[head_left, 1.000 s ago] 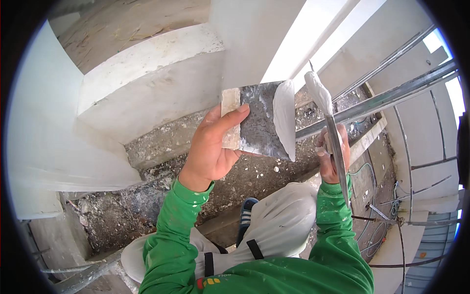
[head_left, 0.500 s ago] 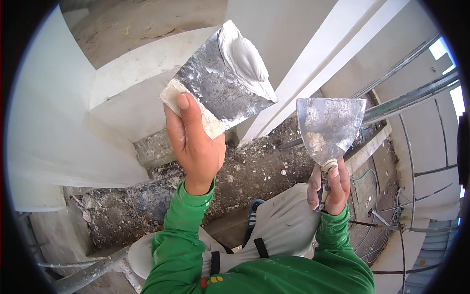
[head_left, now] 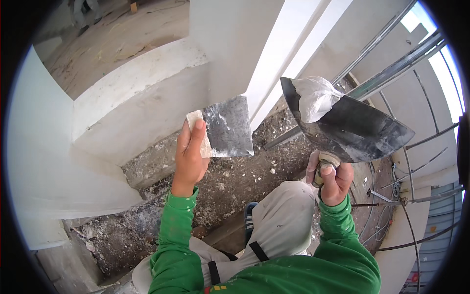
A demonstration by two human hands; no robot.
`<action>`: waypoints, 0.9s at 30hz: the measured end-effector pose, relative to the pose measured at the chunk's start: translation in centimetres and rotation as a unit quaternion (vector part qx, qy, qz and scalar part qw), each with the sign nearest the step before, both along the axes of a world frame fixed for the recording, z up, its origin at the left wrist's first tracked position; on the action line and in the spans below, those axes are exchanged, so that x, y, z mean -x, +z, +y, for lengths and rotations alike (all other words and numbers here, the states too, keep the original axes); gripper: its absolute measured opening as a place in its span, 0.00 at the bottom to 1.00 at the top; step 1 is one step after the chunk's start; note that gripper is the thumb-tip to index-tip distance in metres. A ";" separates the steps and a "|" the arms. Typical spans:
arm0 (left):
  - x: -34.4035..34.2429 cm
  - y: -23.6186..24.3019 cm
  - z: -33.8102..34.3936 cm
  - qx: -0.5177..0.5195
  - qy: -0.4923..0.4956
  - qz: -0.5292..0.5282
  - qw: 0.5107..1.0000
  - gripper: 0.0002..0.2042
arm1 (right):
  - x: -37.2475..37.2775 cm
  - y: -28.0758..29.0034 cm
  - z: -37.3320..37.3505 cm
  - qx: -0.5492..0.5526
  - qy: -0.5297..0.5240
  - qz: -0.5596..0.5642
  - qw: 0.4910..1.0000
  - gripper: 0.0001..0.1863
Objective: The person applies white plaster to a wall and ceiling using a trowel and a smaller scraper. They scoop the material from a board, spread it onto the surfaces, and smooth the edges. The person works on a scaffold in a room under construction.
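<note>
A person (head_left: 293, 274) in green sleeves (head_left: 177, 220) holds one mound of white paste (head_left: 316, 100) over a littered floor (head_left: 240, 181).
Before me, the left hand (head_left: 190, 159) grips one metal plate (head_left: 229, 128) by its pale edge; the right hand (head_left: 338, 182) clasps one broad scraper (head_left: 356, 128), the paste on its blade.

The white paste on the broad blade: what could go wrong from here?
The white paste sits off-centre at the far edge of the broad blade in the right hand, so tilting might let it slide off. Dropped paste could pick up grit from the debris-strewn ground. The metal bar behind the blade might get knocked, though depth is hard to judge.
</note>
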State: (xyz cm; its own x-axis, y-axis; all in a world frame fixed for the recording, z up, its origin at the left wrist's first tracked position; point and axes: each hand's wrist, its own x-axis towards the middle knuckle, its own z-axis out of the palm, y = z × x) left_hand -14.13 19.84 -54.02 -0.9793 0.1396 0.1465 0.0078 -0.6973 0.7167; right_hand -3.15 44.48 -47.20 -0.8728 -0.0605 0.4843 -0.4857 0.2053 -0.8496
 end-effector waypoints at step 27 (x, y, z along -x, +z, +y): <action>13.6 -25.1 -8.7 0.141 0.033 -0.165 0.976 0.15 | 2.3 -1.9 -2.4 -0.027 -0.020 0.077 0.996 0.18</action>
State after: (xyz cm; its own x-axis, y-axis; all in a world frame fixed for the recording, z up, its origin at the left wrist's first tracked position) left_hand -27.69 11.11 -79.12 -0.9748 0.0633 -0.2137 -0.2176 -0.4782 0.8509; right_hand -5.45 42.10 -49.13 -0.7903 -0.0573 0.6100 -0.6005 0.2698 -0.7527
